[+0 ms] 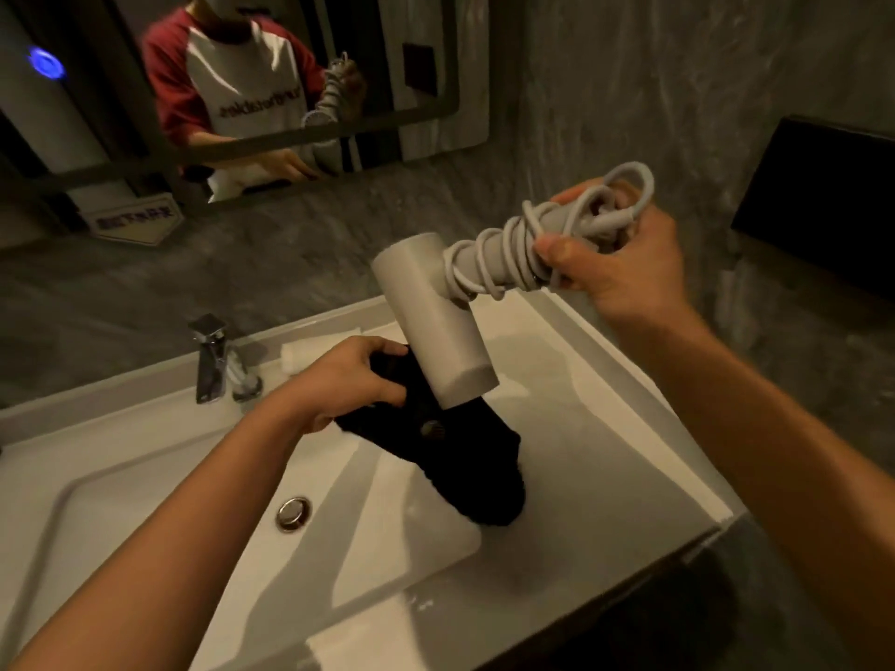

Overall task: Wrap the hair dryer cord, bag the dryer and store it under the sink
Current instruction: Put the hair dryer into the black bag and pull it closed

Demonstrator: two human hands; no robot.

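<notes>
A pale grey hair dryer [436, 326] hangs above the sink, barrel pointing down toward me. Its cord [503, 259] is coiled around the handle, with loose loops and the plug end sticking out at the top right. My right hand [615, 259] is shut on the handle's end and the cord loops. A black cloth bag [460, 452] lies on the right side of the white sink [145, 477], just under the dryer's barrel. My left hand [353, 380] grips the bag's upper end.
A chrome faucet [210, 360] stands at the back of the basin, with the drain plug [293, 513] in the middle. A folded white towel [310, 351] lies behind my left hand. A mirror [232, 89] hangs above. A dark box [818, 201] is on the right wall.
</notes>
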